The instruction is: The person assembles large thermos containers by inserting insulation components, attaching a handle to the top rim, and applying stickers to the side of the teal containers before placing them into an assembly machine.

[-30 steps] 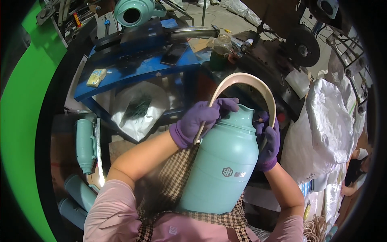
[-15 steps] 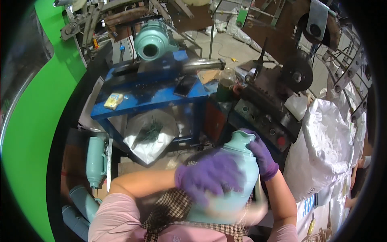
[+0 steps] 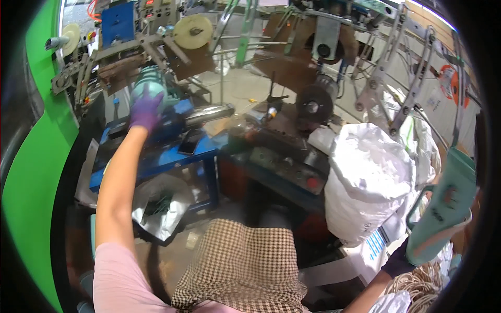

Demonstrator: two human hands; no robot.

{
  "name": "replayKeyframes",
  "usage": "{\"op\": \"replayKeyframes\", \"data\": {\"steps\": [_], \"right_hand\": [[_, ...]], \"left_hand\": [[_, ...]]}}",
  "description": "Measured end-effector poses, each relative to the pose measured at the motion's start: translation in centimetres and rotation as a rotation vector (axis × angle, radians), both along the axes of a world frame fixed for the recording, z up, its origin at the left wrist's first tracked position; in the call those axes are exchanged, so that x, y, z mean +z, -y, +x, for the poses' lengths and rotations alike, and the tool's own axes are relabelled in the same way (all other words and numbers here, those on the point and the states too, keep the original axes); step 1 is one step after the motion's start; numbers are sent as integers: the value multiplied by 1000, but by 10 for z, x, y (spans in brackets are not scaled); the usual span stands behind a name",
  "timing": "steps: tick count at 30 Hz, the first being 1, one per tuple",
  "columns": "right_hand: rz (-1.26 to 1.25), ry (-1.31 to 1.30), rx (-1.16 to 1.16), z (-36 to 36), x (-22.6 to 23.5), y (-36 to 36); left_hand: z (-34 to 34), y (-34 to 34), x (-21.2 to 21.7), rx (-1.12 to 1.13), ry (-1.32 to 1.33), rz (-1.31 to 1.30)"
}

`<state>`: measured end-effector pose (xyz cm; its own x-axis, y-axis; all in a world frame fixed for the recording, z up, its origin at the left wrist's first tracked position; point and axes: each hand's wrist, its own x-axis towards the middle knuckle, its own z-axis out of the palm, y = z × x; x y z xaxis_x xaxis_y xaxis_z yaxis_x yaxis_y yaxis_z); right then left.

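With my left arm stretched out, my left hand (image 3: 146, 109) in a purple glove is on the near end of a teal plastic jug (image 3: 150, 78) lying on the blue bench machine. Its fingers wrap over the jug's end and hide the mouth. Far to the right, my right hand (image 3: 399, 261), also gloved, holds a second teal jug (image 3: 448, 201) by its lower end. This one has a side handle and dark printing and is tilted. Much of the right hand's grip is behind the jug.
The blue bench (image 3: 172, 156) carries a phone (image 3: 191, 141) and a metal cylinder (image 3: 209, 116). Below hangs a white bag (image 3: 175, 211) with green scraps. A dark machine with a red button (image 3: 312, 182) stands centre right, beside a full white sack (image 3: 334, 208). Coiled cord (image 3: 417, 287) lies low right.
My hands have parted from the jug in my lap. The left reached forward to the jug on the bench; the right carried the other jug far right. The view swung right.
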<state>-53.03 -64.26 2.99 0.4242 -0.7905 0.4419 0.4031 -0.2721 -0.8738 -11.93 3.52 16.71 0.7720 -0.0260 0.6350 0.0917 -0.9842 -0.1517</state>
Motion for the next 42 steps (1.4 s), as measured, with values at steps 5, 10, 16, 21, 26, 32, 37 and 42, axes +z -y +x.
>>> {"op": "replayKeyframes", "data": {"steps": [5, 10, 16, 21, 26, 32, 37, 42], "right_hand": [[-20, 7, -269, -48, 0, 70], [74, 149, -366, -43, 5, 167], [177, 506, -356, -87, 42, 273], [-175, 497, -190, -32, 68, 176], [-617, 381, 3, 3, 126, -42], [-1024, 318, 255, 37, 93, -156], [-905, 202, 187, 43, 11, -192], [-810, 105, 286, 60, -28, -228]], "left_hand": [[-149, 28, -64, -435, 296, -654], [-278, 34, -79, -946, -5, -1890], [-174, 190, -85, -1375, -707, -2247], [-97, 348, -62, -1347, -593, -2123], [-41, 422, -16, -993, -536, -2017], [1, 392, -36, -1239, -689, -1595], [-104, 350, -104, -1837, -371, -2036], [-289, 99, -296, -860, -484, -1788]]}}
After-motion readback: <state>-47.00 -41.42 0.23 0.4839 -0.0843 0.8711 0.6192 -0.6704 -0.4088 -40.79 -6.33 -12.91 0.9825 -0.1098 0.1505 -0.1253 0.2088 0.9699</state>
